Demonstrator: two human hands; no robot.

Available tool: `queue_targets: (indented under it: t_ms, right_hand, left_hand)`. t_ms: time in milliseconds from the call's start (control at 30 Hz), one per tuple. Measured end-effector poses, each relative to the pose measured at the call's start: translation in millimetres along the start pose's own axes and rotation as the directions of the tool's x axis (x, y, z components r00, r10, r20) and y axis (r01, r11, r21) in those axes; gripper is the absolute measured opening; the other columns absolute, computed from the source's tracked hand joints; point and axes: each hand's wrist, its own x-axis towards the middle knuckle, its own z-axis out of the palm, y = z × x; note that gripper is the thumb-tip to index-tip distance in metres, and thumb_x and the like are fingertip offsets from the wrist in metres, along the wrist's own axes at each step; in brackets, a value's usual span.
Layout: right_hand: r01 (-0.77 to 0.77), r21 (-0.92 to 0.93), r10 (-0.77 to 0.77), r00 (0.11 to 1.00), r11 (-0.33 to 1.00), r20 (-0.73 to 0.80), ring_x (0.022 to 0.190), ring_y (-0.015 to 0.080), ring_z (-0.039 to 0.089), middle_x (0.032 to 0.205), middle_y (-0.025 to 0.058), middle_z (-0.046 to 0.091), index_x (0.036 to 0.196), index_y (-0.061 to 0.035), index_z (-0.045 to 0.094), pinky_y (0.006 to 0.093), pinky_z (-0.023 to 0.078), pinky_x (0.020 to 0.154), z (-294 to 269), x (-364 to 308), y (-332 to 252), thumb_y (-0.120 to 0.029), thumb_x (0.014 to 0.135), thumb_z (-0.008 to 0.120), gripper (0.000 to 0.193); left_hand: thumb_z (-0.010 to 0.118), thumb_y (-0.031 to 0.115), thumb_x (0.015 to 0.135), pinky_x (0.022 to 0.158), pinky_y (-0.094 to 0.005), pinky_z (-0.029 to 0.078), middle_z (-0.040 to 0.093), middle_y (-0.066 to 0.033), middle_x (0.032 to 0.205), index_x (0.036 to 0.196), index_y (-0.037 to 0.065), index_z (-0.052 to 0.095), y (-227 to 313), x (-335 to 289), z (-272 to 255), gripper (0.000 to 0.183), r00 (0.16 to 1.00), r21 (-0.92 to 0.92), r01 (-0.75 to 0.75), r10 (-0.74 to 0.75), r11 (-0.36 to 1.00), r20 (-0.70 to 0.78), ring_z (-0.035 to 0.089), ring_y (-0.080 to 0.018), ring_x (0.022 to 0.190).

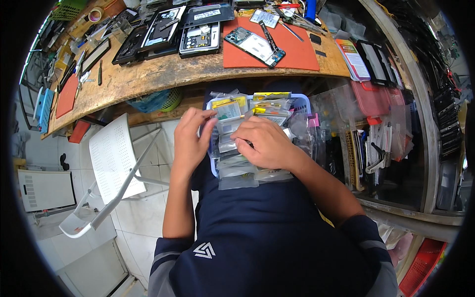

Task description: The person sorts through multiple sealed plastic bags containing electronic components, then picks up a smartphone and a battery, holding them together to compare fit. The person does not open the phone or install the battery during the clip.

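Observation:
A light-blue plastic basket (303,101) rests on my lap, filled with small clear plastic bags (238,168) that stand in rows. Yellow-labelled flat parts, perhaps phone batteries (230,110), show inside some of the bags. My left hand (192,136) is at the basket's left rim, its thumb and fingers apart, with the fingertips close to one of these packets. Over the middle of the basket, my right hand (267,142) is bent, thumb and forefinger closed at the edge of a clear bag. Its other fingertips are partly hidden.
Ahead is a worn wooden workbench (143,74) with an opened phone (255,47) on an orange mat (307,57), phone frames and tools. A white chair (116,158) stands left. At right, a glass cabinet (420,148) and a red basket (423,267) are close by.

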Motion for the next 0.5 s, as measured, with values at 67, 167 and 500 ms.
queue_targets:
  t_ms: [67, 167, 500]
  right_hand:
    - [0.004, -0.006, -0.004, 1.000, 1.000, 0.005, 0.094, 0.0343, 0.065, 0.094, 0.0140, 0.071, 0.102, 0.0010, 0.073, 0.0448, 0.050, 0.086, 0, -1, 5, -0.016, 0.087, 0.063, 0.024]
    - [-0.189, 0.031, 0.192, 0.973, 0.981, -0.129, 0.092, 0.0356, 0.067, 0.093, 0.0159, 0.073, 0.100, 0.0003, 0.070, 0.0462, 0.053, 0.085, 1, -3, -4, -0.017, 0.087, 0.065, 0.022]
    - [-0.351, 0.389, 0.357, 0.932, 0.852, 0.059, 0.075, 0.0119, 0.069, 0.078, 0.0083, 0.069, 0.093, 0.0016, 0.060, 0.0303, 0.053, 0.068, -4, -1, 12, -0.016, 0.098, 0.068, 0.020]
  left_hand:
    - [0.074, 0.010, 0.090, 0.078, -0.0382, 0.050, 0.062, -0.0136, 0.093, 0.102, -0.001, 0.072, -4, 7, 5, 0.016, 0.988, 0.235, -0.149, 0.135, 0.960, 0.076, 0.062, -0.0291, 0.086]
    - [0.073, 0.013, 0.091, 0.077, -0.0386, 0.049, 0.060, -0.0141, 0.096, 0.100, -0.001, 0.069, -20, 4, 14, 0.017, 0.997, 0.052, -0.081, 0.080, 0.995, 0.023, 0.060, -0.0308, 0.088]
    - [0.061, 0.024, 0.106, 0.059, -0.0229, 0.048, 0.064, 0.0014, 0.079, 0.105, -0.001, 0.066, -15, 11, 2, 0.026, 0.955, -0.584, 0.295, -0.226, 0.756, 0.191, 0.056, -0.0044, 0.067]
